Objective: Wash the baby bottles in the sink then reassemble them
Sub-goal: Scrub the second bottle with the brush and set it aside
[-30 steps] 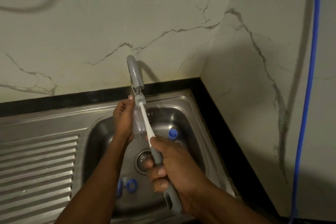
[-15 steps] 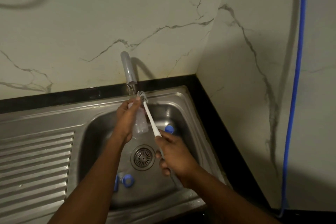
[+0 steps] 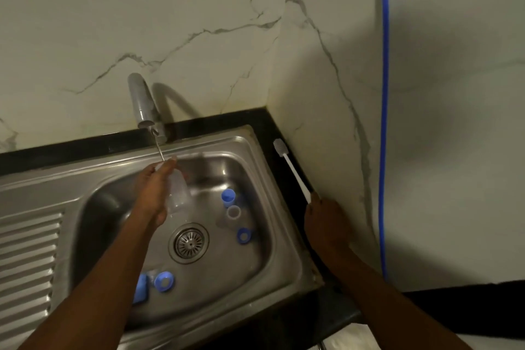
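My left hand grips a clear baby bottle over the steel sink, its mouth under the thin stream from the grey tap. My right hand holds the handle end of a white bottle brush over the black counter strip right of the sink, bristle head pointing to the back wall. Blue bottle parts lie in the basin: a cap, a clear ring, a blue ring, another blue ring and a blue piece.
The drain strainer sits mid-basin. A ribbed draining board lies to the left. Marble walls meet in a corner behind the sink, and a blue hose runs down the right wall.
My right hand has carried the brush away from the bottle mouth to the counter strip at the right. My left hand keeps the bottle under the tap.
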`<move>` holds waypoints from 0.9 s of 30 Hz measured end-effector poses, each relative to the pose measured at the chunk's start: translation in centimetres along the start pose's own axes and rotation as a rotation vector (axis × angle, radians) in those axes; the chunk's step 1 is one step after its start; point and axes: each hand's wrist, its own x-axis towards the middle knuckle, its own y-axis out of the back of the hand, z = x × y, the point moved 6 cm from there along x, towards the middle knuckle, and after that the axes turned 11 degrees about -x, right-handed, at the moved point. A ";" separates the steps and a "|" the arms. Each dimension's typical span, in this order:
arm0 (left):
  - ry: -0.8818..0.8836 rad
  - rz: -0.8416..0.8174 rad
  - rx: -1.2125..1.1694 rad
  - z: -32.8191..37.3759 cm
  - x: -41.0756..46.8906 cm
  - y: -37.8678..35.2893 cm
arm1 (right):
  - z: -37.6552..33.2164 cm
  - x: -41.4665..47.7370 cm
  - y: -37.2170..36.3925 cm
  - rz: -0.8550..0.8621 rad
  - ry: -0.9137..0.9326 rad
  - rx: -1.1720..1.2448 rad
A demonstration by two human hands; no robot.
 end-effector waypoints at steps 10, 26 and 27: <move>0.214 -0.024 -0.194 -0.7 -0.1 -0.4 | -0.7 -0.9 -2.0 0.040 0.030 0.027; 0.325 0.037 -0.362 1.2 0.1 -0.2 | -25.8 -1.7 5.2 -0.228 0.557 0.532; 0.315 0.048 -0.355 1.2 0.4 0.5 | -26.2 -1.4 5.6 -0.243 0.556 0.567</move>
